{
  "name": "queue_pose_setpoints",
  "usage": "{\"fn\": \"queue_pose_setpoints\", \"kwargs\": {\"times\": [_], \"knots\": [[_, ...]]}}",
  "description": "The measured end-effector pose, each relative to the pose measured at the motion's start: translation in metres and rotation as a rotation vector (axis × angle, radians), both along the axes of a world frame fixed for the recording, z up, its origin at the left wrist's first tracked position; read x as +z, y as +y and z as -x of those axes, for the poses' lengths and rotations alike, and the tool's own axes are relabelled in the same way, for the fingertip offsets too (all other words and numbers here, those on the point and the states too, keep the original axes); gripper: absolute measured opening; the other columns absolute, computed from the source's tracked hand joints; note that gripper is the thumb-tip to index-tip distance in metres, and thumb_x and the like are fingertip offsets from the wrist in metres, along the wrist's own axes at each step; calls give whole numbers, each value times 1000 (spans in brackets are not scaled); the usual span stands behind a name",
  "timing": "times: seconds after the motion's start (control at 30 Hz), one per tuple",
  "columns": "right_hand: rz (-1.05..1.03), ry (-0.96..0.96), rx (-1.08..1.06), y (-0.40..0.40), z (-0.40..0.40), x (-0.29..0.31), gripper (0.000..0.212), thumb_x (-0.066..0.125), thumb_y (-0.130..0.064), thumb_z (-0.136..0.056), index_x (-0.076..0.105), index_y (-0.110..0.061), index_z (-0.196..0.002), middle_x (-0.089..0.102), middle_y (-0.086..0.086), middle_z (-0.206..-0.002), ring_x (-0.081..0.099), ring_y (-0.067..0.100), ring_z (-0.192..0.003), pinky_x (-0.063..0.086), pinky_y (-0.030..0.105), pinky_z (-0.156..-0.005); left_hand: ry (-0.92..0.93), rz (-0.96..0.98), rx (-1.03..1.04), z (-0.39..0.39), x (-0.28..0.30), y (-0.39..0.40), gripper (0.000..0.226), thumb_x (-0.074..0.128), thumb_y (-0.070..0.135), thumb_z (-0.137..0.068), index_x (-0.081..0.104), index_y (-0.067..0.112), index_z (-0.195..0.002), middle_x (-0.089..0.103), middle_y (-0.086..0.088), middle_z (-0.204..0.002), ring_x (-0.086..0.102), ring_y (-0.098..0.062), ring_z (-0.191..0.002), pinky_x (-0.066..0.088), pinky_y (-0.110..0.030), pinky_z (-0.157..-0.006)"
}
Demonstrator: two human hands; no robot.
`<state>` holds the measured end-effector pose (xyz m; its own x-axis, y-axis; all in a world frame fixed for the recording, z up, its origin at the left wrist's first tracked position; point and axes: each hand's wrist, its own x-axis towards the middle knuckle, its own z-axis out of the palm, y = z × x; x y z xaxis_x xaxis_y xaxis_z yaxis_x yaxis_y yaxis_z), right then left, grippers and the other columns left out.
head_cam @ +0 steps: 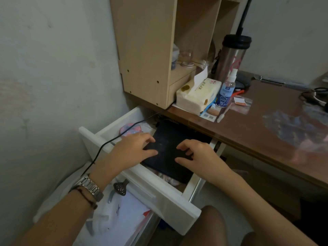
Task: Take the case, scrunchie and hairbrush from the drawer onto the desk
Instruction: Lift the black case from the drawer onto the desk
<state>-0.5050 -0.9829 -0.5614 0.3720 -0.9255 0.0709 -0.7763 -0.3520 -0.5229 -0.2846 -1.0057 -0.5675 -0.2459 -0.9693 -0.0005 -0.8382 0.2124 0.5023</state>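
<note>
A white drawer (165,196) stands pulled out under the brown desk (257,125). Inside it lies a flat dark case (168,139), filling most of the drawer. My left hand (133,150) rests over the case's left edge with its fingers spread and curled. My right hand (198,155) hovers over the case's right side, fingers bent and apart, touching or just above it. A pink and blue scrunchie (129,129) sits at the drawer's back left, partly behind a black cable. No hairbrush shows; some pale cloth peeks out under the case.
A black cable (106,144) runs across the drawer's left wall. On the desk stand a tissue pack (195,96), a sanitiser bottle (228,87), a tumbler (232,57) and a wooden shelf unit (150,50). Papers and a small dark object (120,187) lie below the drawer.
</note>
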Motion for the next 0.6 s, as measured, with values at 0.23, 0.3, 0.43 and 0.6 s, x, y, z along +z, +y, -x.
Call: {"fn": "queue_pose_setpoints", "kwargs": {"times": [0.23,0.3,0.43,0.6], "knots": [[-42,-4,-163,-22,2,-4,46,67,-32,-82,50,-24,-125,54,0,-124,55,12,-104,50,25,-84,-251,-16,-164,14,-2,-21,68,56,46,-88,29,27,-146,28,1,-156,28,-21,-141,31,-42,-113],[-70,-4,-199,-24,3,-4,51,67,-32,-82,47,-24,-128,52,0,-128,55,13,-105,47,23,-83,-350,-42,-214,15,-6,-25,71,53,50,-88,24,26,-148,21,2,-159,25,-22,-142,28,-40,-113],[-114,-18,-252,-26,6,-3,60,69,-32,-81,41,-23,-133,47,2,-133,52,16,-111,44,23,-84,-417,-80,-242,12,-11,-29,72,50,55,-88,22,27,-149,18,4,-159,25,-22,-141,27,-39,-112],[-209,-32,-271,-26,7,-3,71,71,-33,-79,33,-23,-138,41,3,-140,48,18,-119,43,25,-90,-383,-133,-197,7,-15,-29,73,56,53,-85,26,29,-147,24,6,-158,21,-23,-144,27,-43,-113]]}}
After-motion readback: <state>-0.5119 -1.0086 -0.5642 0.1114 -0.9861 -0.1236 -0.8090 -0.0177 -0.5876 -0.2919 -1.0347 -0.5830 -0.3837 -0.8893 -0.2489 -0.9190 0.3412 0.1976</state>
